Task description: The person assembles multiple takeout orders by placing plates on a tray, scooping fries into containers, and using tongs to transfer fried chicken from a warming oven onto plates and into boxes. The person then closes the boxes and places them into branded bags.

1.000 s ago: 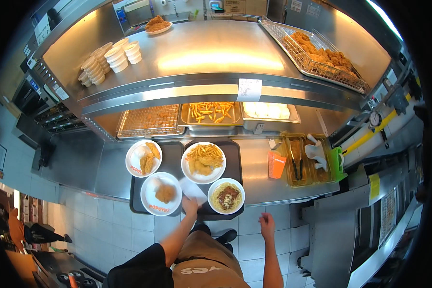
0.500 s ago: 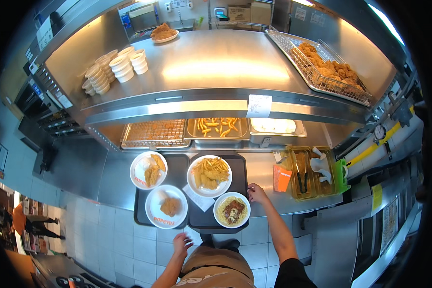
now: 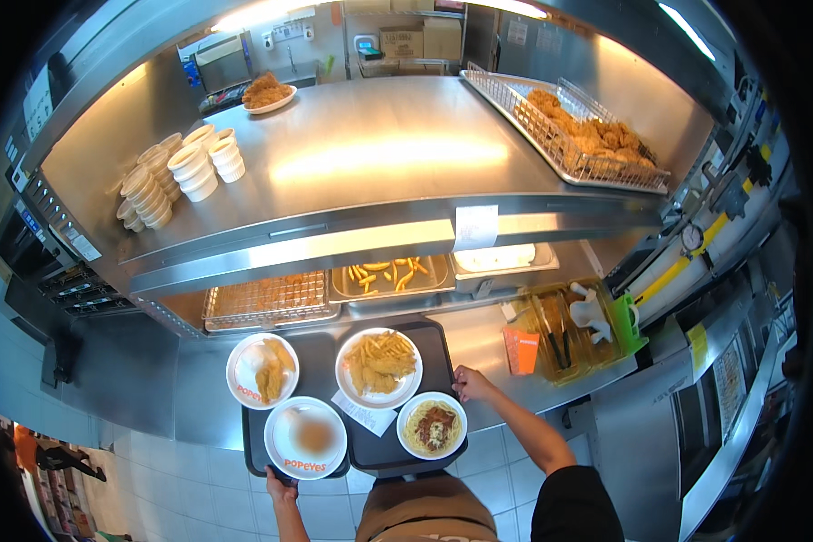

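Observation:
Two dark trays stand side by side on the steel counter. The left tray (image 3: 253, 449) carries a bowl of fried chicken and rice (image 3: 262, 371) and a plate (image 3: 305, 440) with a blurred brown piece of food and rice. On the right tray (image 3: 434, 348) sit a plate of fries and chicken strips (image 3: 378, 368), a bowl of spaghetti with meat sauce (image 3: 433, 425) and a paper slip (image 3: 365, 415). My left hand (image 3: 282, 489) grips the left tray's near edge, fingers partly hidden. My right hand (image 3: 472, 385) is closed at the right tray's right rim.
An orange carton (image 3: 520, 350) and an amber bin with tongs (image 3: 565, 334) stand right of the trays. Behind are a pan of fries (image 3: 392, 276) and a wire rack (image 3: 266, 301). The shelf above holds stacked cups (image 3: 190, 170) and a fried chicken basket (image 3: 587, 135).
My left hand has come up from below and closed on the left tray's edge. My right hand stays at the right tray's rim. The view has shifted, so the counter appears lower.

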The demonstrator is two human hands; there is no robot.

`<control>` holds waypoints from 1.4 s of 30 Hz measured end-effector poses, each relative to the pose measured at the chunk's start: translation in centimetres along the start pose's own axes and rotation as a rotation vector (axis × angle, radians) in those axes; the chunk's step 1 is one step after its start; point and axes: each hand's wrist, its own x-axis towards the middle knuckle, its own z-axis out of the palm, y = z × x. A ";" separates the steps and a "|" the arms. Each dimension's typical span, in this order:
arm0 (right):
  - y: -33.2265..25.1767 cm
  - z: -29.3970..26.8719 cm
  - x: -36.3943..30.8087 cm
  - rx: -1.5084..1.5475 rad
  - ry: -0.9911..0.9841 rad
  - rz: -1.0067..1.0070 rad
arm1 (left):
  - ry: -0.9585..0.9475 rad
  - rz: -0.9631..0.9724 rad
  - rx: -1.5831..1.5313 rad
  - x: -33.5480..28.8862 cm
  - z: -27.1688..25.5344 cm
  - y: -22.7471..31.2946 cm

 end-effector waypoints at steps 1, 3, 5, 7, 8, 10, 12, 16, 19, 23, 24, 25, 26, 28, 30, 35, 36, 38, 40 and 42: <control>-0.2 0.6 0.2 -0.012 0.004 -0.013 | 0.021 0.014 0.020 0.3 -0.6 0.6; -0.8 2.0 0.9 -0.047 0.030 0.021 | 0.052 0.007 0.014 1.4 -1.5 2.0; -2.0 4.1 1.6 -0.068 0.016 -0.011 | 0.049 0.041 -0.038 2.1 -2.5 3.9; -3.6 6.5 2.4 -0.074 0.000 -0.024 | 0.110 0.079 -0.048 2.6 -3.7 6.1; -4.4 7.9 2.9 -0.083 0.000 -0.029 | 0.097 0.094 -0.035 2.8 -4.2 7.3; -6.0 10.5 4.1 -0.133 -0.017 -0.026 | 0.145 0.119 -0.047 3.3 -5.7 9.4; -7.4 13.6 5.2 -0.110 -0.008 -0.038 | 0.066 0.121 -0.085 4.3 -7.2 12.3; -10.9 21.6 8.6 -0.118 -0.014 -0.072 | -0.084 0.119 -0.208 8.0 -11.3 18.9; -14.1 28.9 10.9 -0.119 -0.009 -0.050 | 0.058 0.123 -0.048 12.0 -15.1 24.8; -19.8 40.6 13.7 -0.122 -0.011 -0.028 | 0.086 0.124 -0.149 15.2 -19.2 36.3; -21.1 44.4 14.8 -0.087 -0.043 -0.064 | 0.174 0.122 -0.069 15.7 -20.4 40.1; -22.2 47.0 15.5 -0.069 -0.038 -0.055 | 0.163 0.127 -0.140 16.8 -20.9 42.8; -23.3 49.9 16.2 -0.024 -0.030 -0.029 | 0.225 0.125 -0.170 17.9 -21.8 46.0; -24.8 54.3 17.5 -0.018 0.005 -0.022 | 0.206 0.122 -0.071 19.7 -23.9 50.5; -25.9 58.6 18.5 0.051 0.060 0.023 | 0.235 0.177 0.064 22.1 -26.2 54.7; -29.1 68.9 22.1 -0.039 0.118 -0.053 | 0.085 0.220 -0.073 27.7 -31.2 63.9; -30.0 70.8 23.2 -0.240 0.219 -0.153 | 0.173 0.213 -0.121 28.6 -31.6 65.7; -31.5 73.9 24.7 -0.132 0.267 -0.134 | 0.166 0.366 -0.207 29.6 -32.0 68.2; -33.2 76.2 26.1 -0.225 0.344 -0.186 | 0.250 0.516 -0.441 30.4 -32.1 68.4; -35.2 77.9 26.6 -0.184 0.293 -0.074 | 0.087 0.745 -0.543 30.6 -32.3 65.7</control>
